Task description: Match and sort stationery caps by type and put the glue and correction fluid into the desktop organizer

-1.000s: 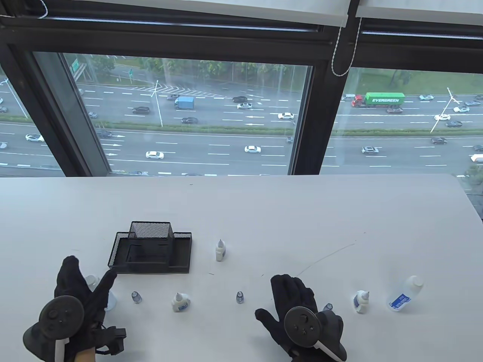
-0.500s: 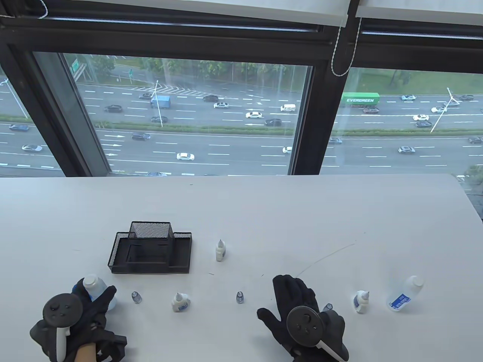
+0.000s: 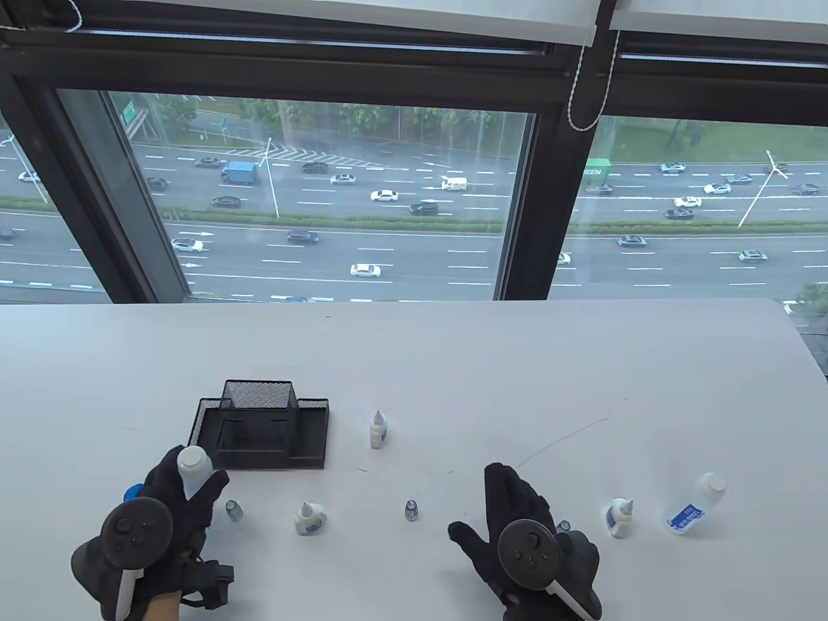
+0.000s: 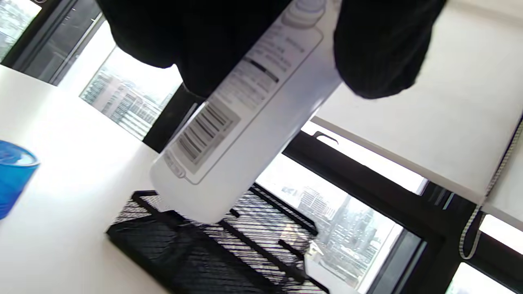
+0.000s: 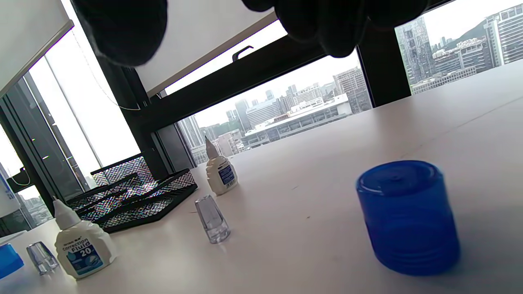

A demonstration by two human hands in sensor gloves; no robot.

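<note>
My left hand (image 3: 184,498) grips an uncapped clear glue bottle (image 3: 192,464) and holds it tilted above the table, just in front of the black mesh organizer (image 3: 310,446). In the left wrist view the glue bottle (image 4: 245,122) hangs over the organizer (image 4: 229,253). A blue cap (image 3: 132,493) lies left of that hand. My right hand (image 3: 511,511) is open, its fingers straight over the table, holding nothing. A second blue cap (image 5: 408,216) stands by it. Correction fluid bottles (image 3: 378,430) (image 3: 308,519) (image 3: 620,517) and clear caps (image 3: 233,510) (image 3: 411,510) stand apart on the table.
Another uncapped glue bottle (image 3: 693,504) stands tilted at the far right. The white table (image 3: 453,362) runs back to a large window. The organizer has a tall cup at its back and low trays in front.
My left hand closed round the glue bottle, lifted it and carried it right toward the organizer, uncovering the blue cap. My right hand drifted slightly right and forward.
</note>
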